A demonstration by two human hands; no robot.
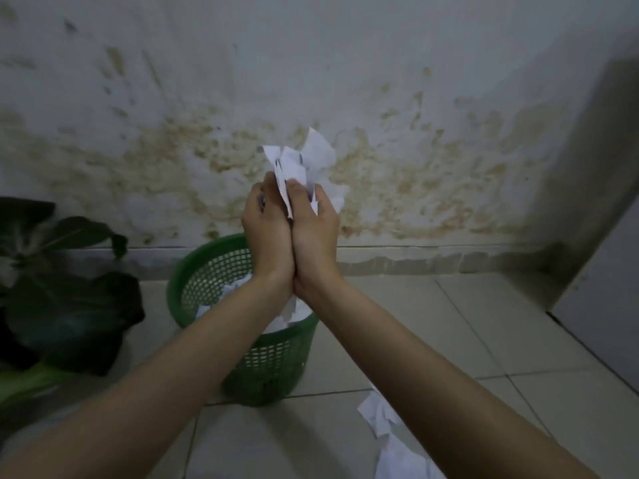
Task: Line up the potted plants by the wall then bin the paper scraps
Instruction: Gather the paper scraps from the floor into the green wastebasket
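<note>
My left hand (266,233) and my right hand (316,233) are pressed together, palms facing, with a bunch of white paper scraps (304,160) squeezed between them and sticking out above the fingers. The hands hang above a green mesh wastebasket (276,361) on the tiled floor near the wall. White paper (235,288) lies inside the basket. More paper scraps (383,416) lie on the floor tiles under my right forearm. A potted plant (62,292) with large dark leaves stands at the left by the wall; its pot is hidden.
A stained white wall (415,150) with a skirting strip runs across the back. A white door or panel (608,288) closes the right side. Pale floor tiles (466,323) spread between the basket and the right side.
</note>
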